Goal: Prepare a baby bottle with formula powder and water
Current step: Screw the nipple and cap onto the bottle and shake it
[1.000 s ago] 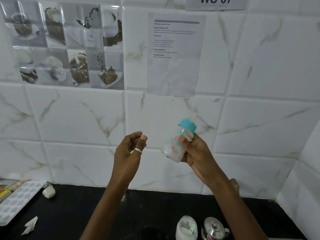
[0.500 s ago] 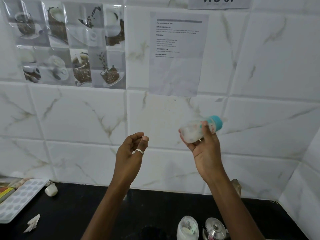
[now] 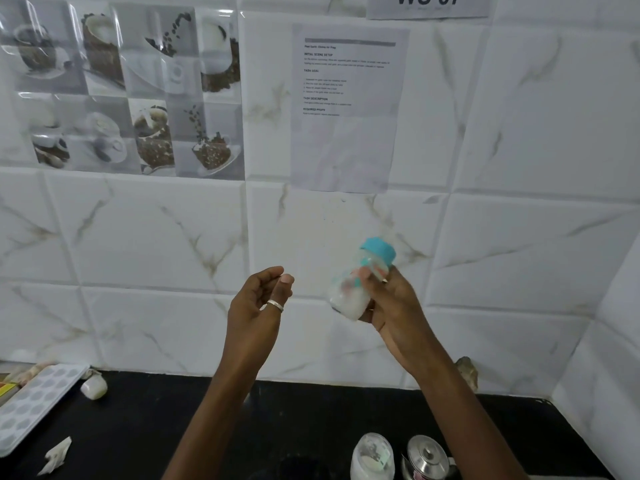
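My right hand grips a small clear baby bottle with a teal cap, held up in front of the tiled wall. The bottle tilts, cap up and to the right, with white liquid in its lower end; it looks blurred. To its left, my left hand is raised, holding nothing, fingers loosely curled and apart, with a ring on one finger. A translucent container with white contents and a steel lidded pot stand on the black counter below my right arm.
A white moulded tray lies at the left edge of the counter, with a small white cap-like object beside it and a crumpled paper scrap in front. A printed sheet hangs on the wall. The wall turns a corner at the right.
My right hand has swung the bottle from nearly horizontal, cap pointing right, back down to a steeper tilt, as in the earliest frame. The left hand has stayed where it was.
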